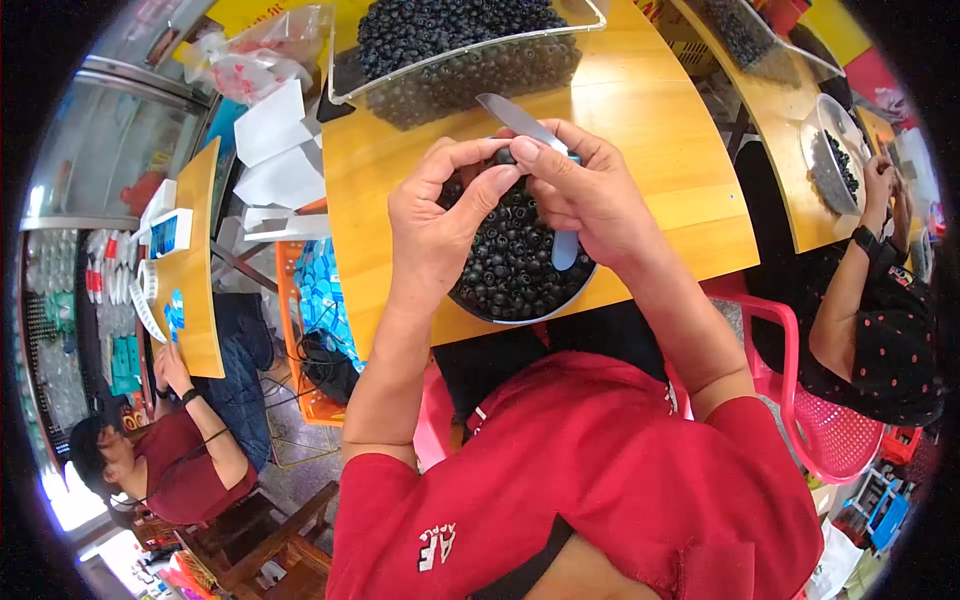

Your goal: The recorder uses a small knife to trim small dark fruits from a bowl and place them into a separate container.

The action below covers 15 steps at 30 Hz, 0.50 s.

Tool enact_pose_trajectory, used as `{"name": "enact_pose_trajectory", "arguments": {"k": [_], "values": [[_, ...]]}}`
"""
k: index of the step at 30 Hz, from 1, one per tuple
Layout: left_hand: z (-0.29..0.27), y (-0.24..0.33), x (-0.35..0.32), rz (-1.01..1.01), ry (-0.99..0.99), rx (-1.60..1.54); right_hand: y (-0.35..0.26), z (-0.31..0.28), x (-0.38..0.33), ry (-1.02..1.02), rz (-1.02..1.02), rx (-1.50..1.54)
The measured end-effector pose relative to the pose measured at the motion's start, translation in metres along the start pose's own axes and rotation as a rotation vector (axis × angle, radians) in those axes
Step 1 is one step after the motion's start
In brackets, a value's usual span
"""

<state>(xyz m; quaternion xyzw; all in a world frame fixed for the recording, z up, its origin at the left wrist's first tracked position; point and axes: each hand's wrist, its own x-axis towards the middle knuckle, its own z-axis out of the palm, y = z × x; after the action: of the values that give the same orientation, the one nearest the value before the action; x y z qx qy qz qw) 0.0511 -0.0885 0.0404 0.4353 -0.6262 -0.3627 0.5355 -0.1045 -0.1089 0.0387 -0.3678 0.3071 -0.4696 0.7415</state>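
Note:
My left hand [435,210] pinches a small dark round fruit [503,157] between thumb and forefinger. A knife is in my right hand [590,190], its fingers wrapped round the handle and the thumb meeting the fruit. The metal knife blade [515,117] points up and left, and the end of the light blue knife handle [565,250] sticks out below my palm. Beneath both hands stands a round bowl [522,322] full of similar dark round fruits [505,262], partly covered by my hands. I cannot tell whether the blade touches the fruit.
A clear plastic tub [470,45] heaped with dark fruits stands at the far side of the wooden table [690,190]. A person [850,310] works at another table on the right, and one [190,440] sits on the left. An orange crate [322,408] holds blue packets.

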Motion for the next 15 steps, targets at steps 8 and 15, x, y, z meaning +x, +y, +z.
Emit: {"name": "enact_pose_trajectory", "arguments": {"k": [8,15], "values": [[0.0,-0.01,-0.005,-0.058,0.05,-0.173,-0.005,0.005,-0.001,0.035,-0.052,-0.227],[-0.006,-0.005,-0.004,-0.033,0.012,-0.054,-0.005,0.003,-0.001,0.051,-0.076,-0.289]]}}
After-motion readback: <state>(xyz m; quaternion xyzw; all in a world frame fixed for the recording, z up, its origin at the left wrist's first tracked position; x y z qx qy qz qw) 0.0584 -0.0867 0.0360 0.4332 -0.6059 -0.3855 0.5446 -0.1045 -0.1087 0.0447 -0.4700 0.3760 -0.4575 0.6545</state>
